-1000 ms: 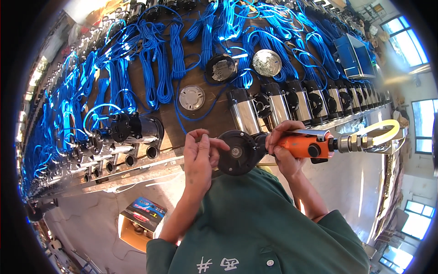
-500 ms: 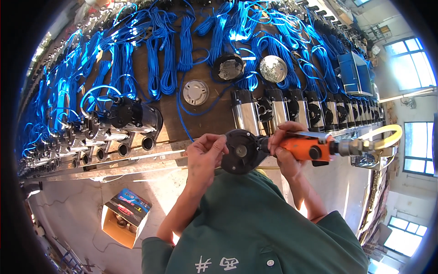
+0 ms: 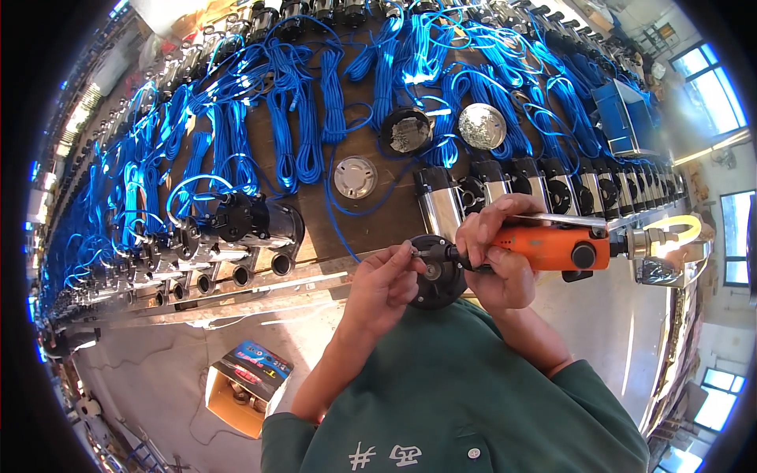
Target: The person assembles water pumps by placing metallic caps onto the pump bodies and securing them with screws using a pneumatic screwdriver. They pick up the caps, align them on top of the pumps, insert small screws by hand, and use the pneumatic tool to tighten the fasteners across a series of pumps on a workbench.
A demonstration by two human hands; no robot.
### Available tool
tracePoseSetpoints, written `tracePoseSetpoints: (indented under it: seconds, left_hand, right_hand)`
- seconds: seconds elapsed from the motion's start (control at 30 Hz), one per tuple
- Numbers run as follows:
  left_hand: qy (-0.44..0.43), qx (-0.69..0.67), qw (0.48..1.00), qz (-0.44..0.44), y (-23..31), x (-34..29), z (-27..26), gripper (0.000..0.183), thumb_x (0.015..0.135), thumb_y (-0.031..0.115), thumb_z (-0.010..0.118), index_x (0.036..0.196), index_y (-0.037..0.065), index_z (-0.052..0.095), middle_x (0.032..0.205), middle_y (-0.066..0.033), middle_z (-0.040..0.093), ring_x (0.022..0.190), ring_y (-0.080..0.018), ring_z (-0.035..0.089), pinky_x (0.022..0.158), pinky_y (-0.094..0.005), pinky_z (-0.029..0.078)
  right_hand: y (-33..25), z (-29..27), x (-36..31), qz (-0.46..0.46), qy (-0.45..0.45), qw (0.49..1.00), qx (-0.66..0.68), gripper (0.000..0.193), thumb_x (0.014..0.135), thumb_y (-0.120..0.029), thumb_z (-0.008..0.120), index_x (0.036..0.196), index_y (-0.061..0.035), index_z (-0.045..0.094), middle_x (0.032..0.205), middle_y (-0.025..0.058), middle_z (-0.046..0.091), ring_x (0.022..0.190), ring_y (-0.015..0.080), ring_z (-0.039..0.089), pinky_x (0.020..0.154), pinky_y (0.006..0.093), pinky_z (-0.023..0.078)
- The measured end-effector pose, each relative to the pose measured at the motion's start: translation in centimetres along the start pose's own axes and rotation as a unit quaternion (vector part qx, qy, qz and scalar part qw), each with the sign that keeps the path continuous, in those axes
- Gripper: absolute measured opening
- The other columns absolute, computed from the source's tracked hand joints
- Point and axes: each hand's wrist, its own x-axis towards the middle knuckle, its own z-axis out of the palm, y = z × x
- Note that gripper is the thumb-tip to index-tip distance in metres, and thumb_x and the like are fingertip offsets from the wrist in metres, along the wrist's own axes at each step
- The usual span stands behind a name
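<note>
My right hand (image 3: 498, 256) is wrapped around an orange air screwdriver (image 3: 544, 248) with a silver lever along its top. Its black nose and bit point left, toward the pinched fingertips of my left hand (image 3: 385, 288). Between those fingertips is a tiny metal piece that looks like a screw, touching or almost touching the bit; the fingers partly hide it. Just below the bit, close to my body, sits a round black pump end cover (image 3: 438, 290). My left fingers and the driver hide part of it.
Bundles of blue cable (image 3: 300, 134) cover the bench. Steel-bodied pumps (image 3: 440, 206) stand in a row at right, more black-ended ones (image 3: 256, 221) lie at left. Two round dishes (image 3: 482, 126) (image 3: 408, 130) and a metal disc (image 3: 356, 177) lie between. An opened carton (image 3: 236, 406) is on the floor.
The driver's nose has moved left across the black cover, up to my left fingertips. My left hand has left the cover's edge and now pinches at the bit. The whole view has shifted slightly.
</note>
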Motion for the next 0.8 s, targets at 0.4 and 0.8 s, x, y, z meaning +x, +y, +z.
tracePoseSetpoints:
  seconds: [0.4,0.8]
  left_hand:
    - [0.009,-0.02,0.997,0.074,-0.3,0.6,0.4,0.014,0.094,0.017,0.056,0.096,0.004,0.062,0.075,-0.0025,0.06,0.047,-0.0052,0.034,0.044,-0.0189,0.027]
    - [0.016,0.521,0.818,0.244,1.5,3.0,-2.5,0.036,0.096,0.027,0.055,0.086,-0.005,0.069,0.056,-0.0011,0.05,0.056,-0.0064,0.04,0.05,-0.025,0.036]
  right_hand:
    - [0.9,-0.1,-0.4,-0.062,-0.024,0.998,0.006,0.043,0.07,-0.006,0.053,0.112,-0.0017,0.045,0.084,0.0079,0.05,0.057,0.0147,0.048,0.061,0.0332,0.044]
    - [3.9,-1.8,-0.2,0.104,-0.001,0.979,-0.173,0.04,0.068,0.009,0.049,0.107,0.001,0.046,0.075,0.0098,0.053,0.059,0.0157,0.052,0.059,0.0288,0.047]
